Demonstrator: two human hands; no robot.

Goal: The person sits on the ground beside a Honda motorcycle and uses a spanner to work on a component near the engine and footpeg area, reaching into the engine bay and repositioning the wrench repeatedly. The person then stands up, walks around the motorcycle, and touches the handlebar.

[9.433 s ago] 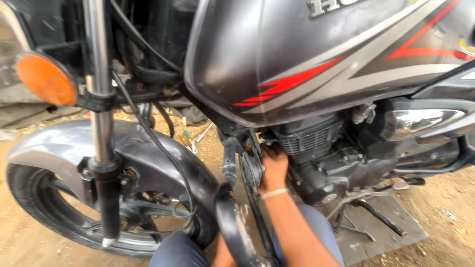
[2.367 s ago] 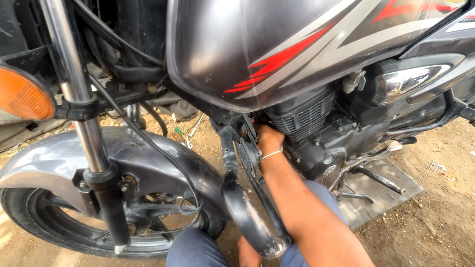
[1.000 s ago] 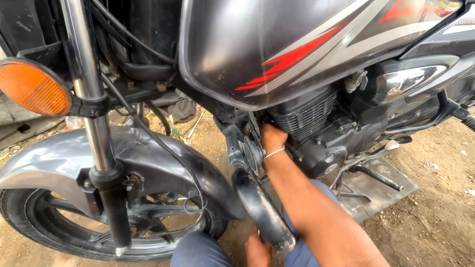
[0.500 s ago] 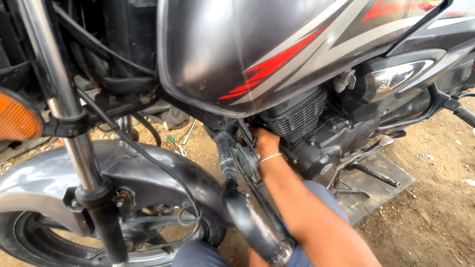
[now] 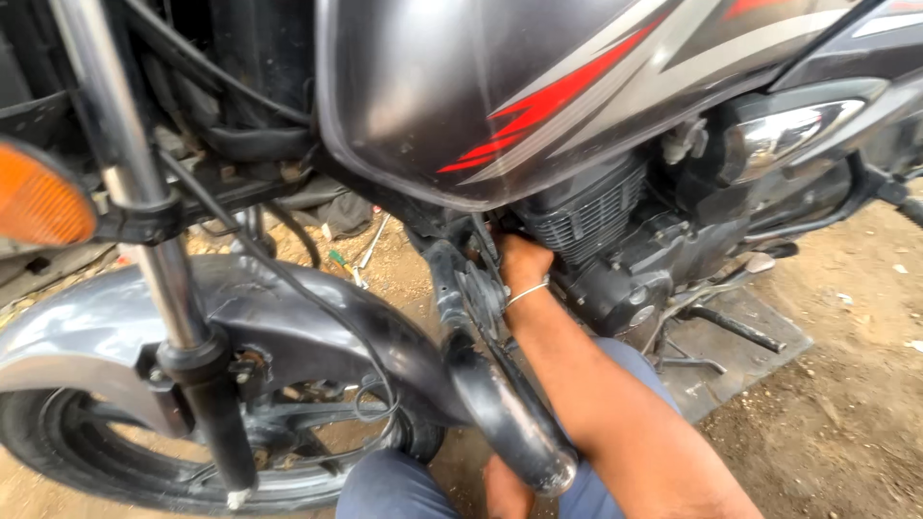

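Note:
A grey motorcycle with red stripes on its tank (image 5: 577, 106) fills the view. My right hand (image 5: 524, 264), a thin bangle on its wrist, reaches in under the tank, between the black frame tube (image 5: 452, 288) and the finned engine cylinder (image 5: 586, 216). Its fingers are hidden behind the frame. A thick black curved pipe (image 5: 505, 413) with an open lower end hangs in front of my forearm. My left hand (image 5: 505, 492) shows only partly, just below that pipe end at the bottom edge. Its grip is hidden.
The front wheel and grey mudguard (image 5: 144, 327) are at the left, with the chrome fork (image 5: 144, 192) and an orange indicator (image 5: 38, 202). A flat metal plate (image 5: 740, 356) lies under the engine on sandy ground. Small tools (image 5: 361, 255) lie behind the wheel.
My right hand stays at the same spot by the engine. Only the view has shifted slightly, and the indicator sits nearer the left edge now.

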